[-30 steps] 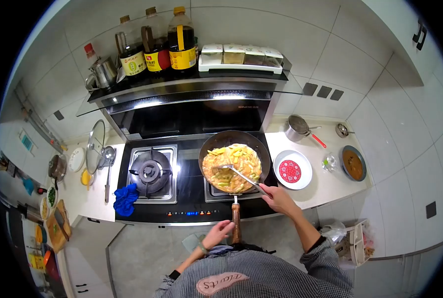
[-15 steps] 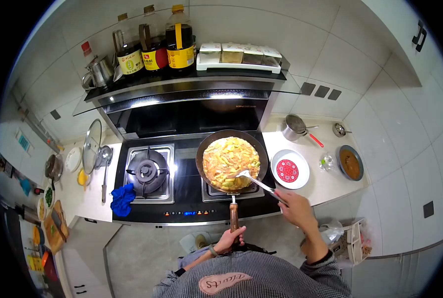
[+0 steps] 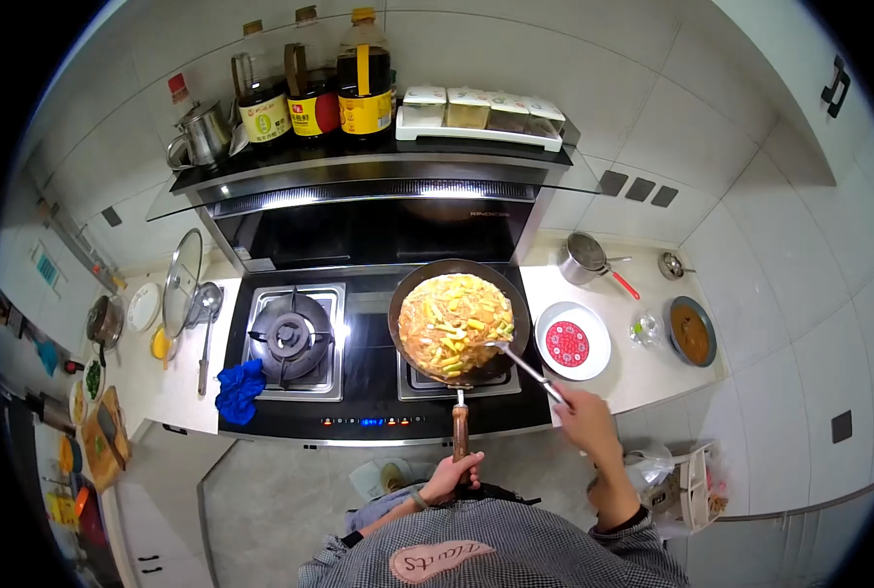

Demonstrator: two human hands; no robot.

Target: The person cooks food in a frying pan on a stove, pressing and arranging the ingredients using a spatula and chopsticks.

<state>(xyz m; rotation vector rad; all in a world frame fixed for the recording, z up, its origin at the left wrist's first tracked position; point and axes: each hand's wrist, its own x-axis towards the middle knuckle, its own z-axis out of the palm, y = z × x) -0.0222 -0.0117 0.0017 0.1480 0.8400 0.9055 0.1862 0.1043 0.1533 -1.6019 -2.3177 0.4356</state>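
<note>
My left hand [image 3: 453, 475] is wrapped round the brown wooden handle [image 3: 461, 429] of a dark frying pan [image 3: 405, 365] on the right burner. Food [image 3: 447, 318] fills much of the pan, with yellow and green pieces in an orange-brown mix. In my right hand [image 3: 584, 416] is a metal spatula [image 3: 532, 369], gripped by its handle and slanting down to the left. Its head sits at the pan's lower right, partly hidden in the food. Just right of the pan is a white bowl [image 3: 599, 367] with a red patterned bottom.
Left of the pan are a bare burner [image 3: 291, 336] and a blue cloth [image 3: 240, 391]. A ladle [image 3: 205, 338] and a glass lid [image 3: 182, 282] stand farther left. A small saucepan [image 3: 584, 257] and a bowl of brown sauce [image 3: 692, 331] occupy the right counter. Sauce bottles [image 3: 364, 78] line the shelf.
The spatula head has shifted slightly right and sunk into the food, which is rearranged and shows more green pieces at the right. My left hand stays on the pan handle.
</note>
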